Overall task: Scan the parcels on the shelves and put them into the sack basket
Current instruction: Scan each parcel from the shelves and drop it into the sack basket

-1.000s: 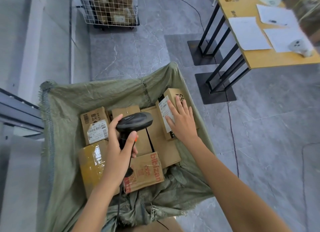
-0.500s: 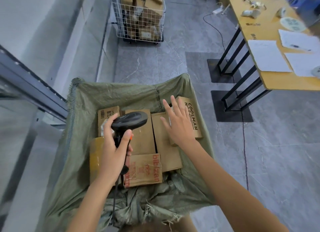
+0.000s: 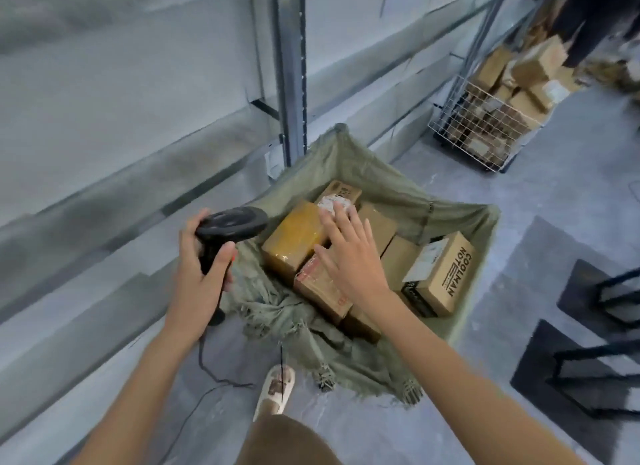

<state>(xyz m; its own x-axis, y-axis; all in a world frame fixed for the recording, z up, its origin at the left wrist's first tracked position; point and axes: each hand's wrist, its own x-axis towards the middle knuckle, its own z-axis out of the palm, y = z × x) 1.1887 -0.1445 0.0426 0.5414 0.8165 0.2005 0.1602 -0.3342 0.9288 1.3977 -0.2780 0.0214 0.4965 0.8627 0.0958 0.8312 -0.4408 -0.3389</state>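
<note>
The green sack basket (image 3: 388,184) stands on the floor beside the shelves and holds several cardboard parcels. One is a tape-wrapped yellow-brown box (image 3: 294,236), another a box printed COOLMAN (image 3: 441,274). My left hand (image 3: 204,267) is shut on a black barcode scanner (image 3: 230,223), held left of the sack, its cable trailing to the floor. My right hand (image 3: 349,253) hovers open over the parcels in the sack, fingers spread, holding nothing.
Grey metal shelves (image 3: 138,100) run along the left with an upright post (image 3: 292,69) behind the sack. A wire cage trolley (image 3: 485,128) full of boxes stands at the back right. Black table feet (image 3: 588,353) sit on the right. My slippered foot (image 3: 275,386) is near the sack.
The view has swung left toward the shelves. My right hand has lifted off the COOLMAN parcel and moved left over the other boxes; the scanner has shifted left, outside the sack.
</note>
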